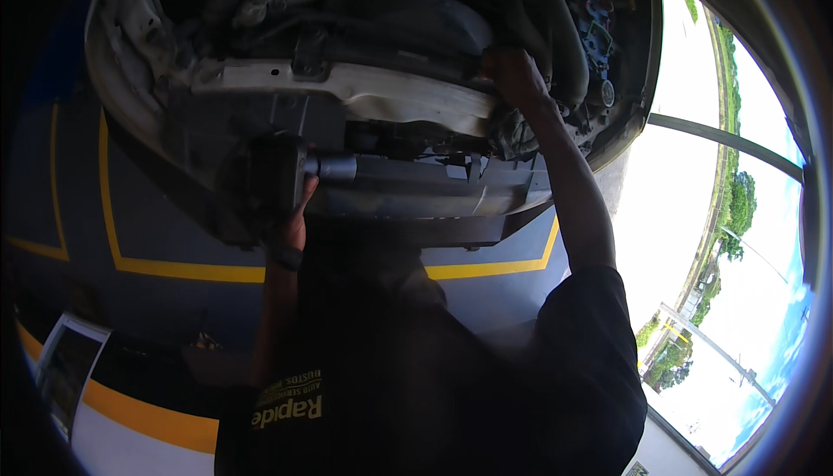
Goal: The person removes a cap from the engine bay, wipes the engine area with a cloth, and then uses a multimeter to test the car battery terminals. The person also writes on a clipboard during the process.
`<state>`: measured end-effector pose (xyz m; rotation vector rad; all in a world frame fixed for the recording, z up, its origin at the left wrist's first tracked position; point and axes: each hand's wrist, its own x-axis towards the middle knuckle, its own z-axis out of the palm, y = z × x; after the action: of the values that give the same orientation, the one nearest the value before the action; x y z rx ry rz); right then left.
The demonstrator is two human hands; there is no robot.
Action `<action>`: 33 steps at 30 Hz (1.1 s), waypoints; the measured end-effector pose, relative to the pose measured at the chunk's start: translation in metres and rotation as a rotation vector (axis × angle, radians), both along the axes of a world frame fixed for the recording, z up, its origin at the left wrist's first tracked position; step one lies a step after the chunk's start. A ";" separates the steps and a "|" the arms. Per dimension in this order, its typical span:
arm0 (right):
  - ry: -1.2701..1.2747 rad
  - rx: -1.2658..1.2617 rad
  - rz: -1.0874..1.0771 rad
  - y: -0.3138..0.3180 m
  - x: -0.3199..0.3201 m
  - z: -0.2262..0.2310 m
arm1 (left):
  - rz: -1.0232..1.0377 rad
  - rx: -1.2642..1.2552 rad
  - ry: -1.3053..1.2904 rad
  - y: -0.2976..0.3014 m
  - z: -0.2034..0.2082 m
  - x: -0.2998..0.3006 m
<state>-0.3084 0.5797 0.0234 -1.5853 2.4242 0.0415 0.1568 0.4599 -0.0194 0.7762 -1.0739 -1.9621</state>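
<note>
My left hand (293, 224) is closed around the grip of a dark cordless impact wrench (276, 172), held in front of the car's bumper area. A silver socket (337, 167) on its nose points to the right. My right hand (519, 78) reaches over the pale crossbar (416, 98) at the front of the open engine bay. Its fingers are curled at the right end of the dark part behind that bar, beside a thick hose (566, 33). What those fingers grip, if anything, is hidden in shadow.
The bumper beam (416, 201) crosses below the crossbar, with wiring and a bracket (468, 166) above it. Yellow lines (191, 268) mark the grey floor. A framed board (69, 372) stands at lower left. Bright daylight comes through an opening at right.
</note>
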 end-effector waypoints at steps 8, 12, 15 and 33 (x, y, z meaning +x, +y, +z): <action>0.310 -0.112 0.334 0.012 -0.021 0.014 | -0.028 -0.053 -0.041 -0.009 -0.003 -0.001; 0.236 0.120 0.669 0.014 -0.057 0.005 | -0.030 0.007 -0.023 -0.014 0.001 0.000; 0.163 0.136 0.737 0.010 -0.075 -0.011 | -0.009 -0.012 0.067 -0.011 0.003 -0.004; 0.306 0.309 0.494 0.014 -0.027 -0.019 | 0.070 0.089 -0.006 0.000 -0.013 -0.002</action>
<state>-0.3356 0.5936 0.0040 -2.0906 2.0182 0.7551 0.1547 0.4600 -0.0326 0.8574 -0.9552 -1.9599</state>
